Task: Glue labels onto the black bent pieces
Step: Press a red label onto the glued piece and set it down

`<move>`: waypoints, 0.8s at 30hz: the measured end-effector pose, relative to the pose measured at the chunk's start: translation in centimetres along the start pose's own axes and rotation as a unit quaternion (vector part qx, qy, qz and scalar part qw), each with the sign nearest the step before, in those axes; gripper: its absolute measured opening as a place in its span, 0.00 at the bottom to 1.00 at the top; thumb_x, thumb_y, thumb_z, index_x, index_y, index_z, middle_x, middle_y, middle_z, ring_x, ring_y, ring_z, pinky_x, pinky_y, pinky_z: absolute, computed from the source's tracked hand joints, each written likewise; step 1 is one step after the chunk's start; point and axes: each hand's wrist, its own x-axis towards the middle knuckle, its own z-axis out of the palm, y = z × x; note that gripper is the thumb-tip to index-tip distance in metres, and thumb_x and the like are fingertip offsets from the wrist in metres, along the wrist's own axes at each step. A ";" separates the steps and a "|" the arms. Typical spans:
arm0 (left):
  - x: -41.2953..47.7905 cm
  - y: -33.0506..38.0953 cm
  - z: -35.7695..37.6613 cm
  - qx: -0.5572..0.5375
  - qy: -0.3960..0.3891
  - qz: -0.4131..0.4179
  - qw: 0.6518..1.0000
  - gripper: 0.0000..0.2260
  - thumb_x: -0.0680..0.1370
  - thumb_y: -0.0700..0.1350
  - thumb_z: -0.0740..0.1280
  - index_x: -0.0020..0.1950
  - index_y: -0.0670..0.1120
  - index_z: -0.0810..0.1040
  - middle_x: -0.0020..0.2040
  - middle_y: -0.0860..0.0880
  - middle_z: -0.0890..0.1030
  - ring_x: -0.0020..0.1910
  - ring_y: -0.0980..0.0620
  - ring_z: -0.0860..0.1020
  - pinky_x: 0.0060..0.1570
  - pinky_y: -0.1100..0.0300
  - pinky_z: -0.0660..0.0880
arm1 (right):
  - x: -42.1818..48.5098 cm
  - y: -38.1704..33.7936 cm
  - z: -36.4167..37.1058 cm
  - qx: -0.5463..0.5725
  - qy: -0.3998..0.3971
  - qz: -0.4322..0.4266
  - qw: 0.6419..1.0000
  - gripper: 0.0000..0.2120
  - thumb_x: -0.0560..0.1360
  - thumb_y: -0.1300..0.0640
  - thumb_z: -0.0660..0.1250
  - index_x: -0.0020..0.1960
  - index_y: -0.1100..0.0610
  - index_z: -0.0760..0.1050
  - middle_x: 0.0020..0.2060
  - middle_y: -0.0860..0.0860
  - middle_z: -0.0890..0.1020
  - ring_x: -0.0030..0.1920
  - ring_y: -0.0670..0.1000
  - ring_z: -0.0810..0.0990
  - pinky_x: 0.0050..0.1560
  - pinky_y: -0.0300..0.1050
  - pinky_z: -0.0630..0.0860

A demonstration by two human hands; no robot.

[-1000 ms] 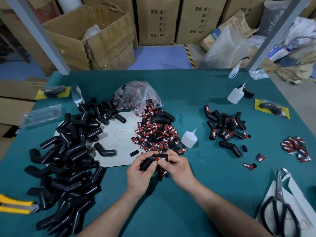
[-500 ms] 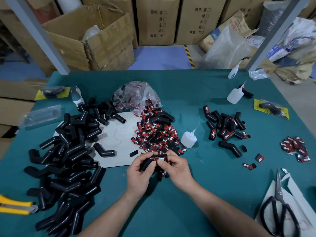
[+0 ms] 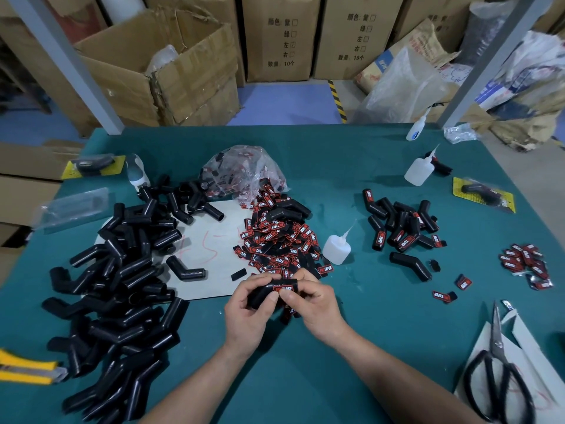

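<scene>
Hands sit close together near the middle of the green tabletop (image 3: 305, 371). The left hand (image 3: 247, 315) curls its fingers round a black bent piece (image 3: 262, 294) and holds it up off the tabletop. The right hand (image 3: 316, 307) pinches the right end of that piece, with its thumb pressing on a red and black label (image 3: 285, 288) stuck there.

Just behind the hands lies a heap of loose labels (image 3: 275, 240), partly on a white sheet (image 3: 208, 249). A glue bottle (image 3: 336, 248) stands just right of the heap. A big pile of plain bent pieces (image 3: 122, 286) fills the left side. A small pile of labelled pieces (image 3: 400, 228) lies on the right. Scissors (image 3: 495, 377) lie at the near right and a yellow knife (image 3: 27, 367) at the near left.

Brown boxes (image 3: 171, 71) stand on the floor past the far edge. Two grey posts (image 3: 73, 65) rise at the far corners. Bare green tabletop shows near, between the arms, and far, behind the piles.
</scene>
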 end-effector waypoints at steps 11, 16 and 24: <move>0.2 -0.2 -0.2 0.028 -0.007 0.068 0.997 0.12 0.76 0.41 0.71 0.56 0.57 0.83 0.55 0.49 0.86 0.56 0.46 0.84 0.59 0.56 0.79 | 0.0 -0.6 -0.1 0.000 -0.038 0.026 0.999 0.05 0.75 0.55 0.73 0.41 0.52 0.84 0.40 0.47 0.77 0.41 0.47 0.75 0.42 0.42 0.73; 0.2 -0.3 -0.4 0.049 -0.019 0.127 0.991 0.08 0.81 0.47 0.71 0.59 0.56 0.81 0.56 0.47 0.84 0.56 0.44 0.83 0.59 0.53 0.78 | -0.1 -0.5 0.1 -0.003 -0.039 0.020 0.999 0.09 0.75 0.55 0.73 0.42 0.60 0.83 0.41 0.48 0.77 0.43 0.48 0.75 0.45 0.44 0.72; 0.3 -0.9 -1.1 0.122 -0.068 0.209 0.968 0.02 0.84 0.45 0.66 0.54 0.51 0.78 0.61 0.47 0.82 0.57 0.43 0.83 0.59 0.54 0.78 | -0.6 -1.2 0.6 -0.001 -0.023 0.017 1.000 0.15 0.76 0.54 0.71 0.41 0.67 0.80 0.40 0.50 0.75 0.42 0.47 0.74 0.44 0.41 0.71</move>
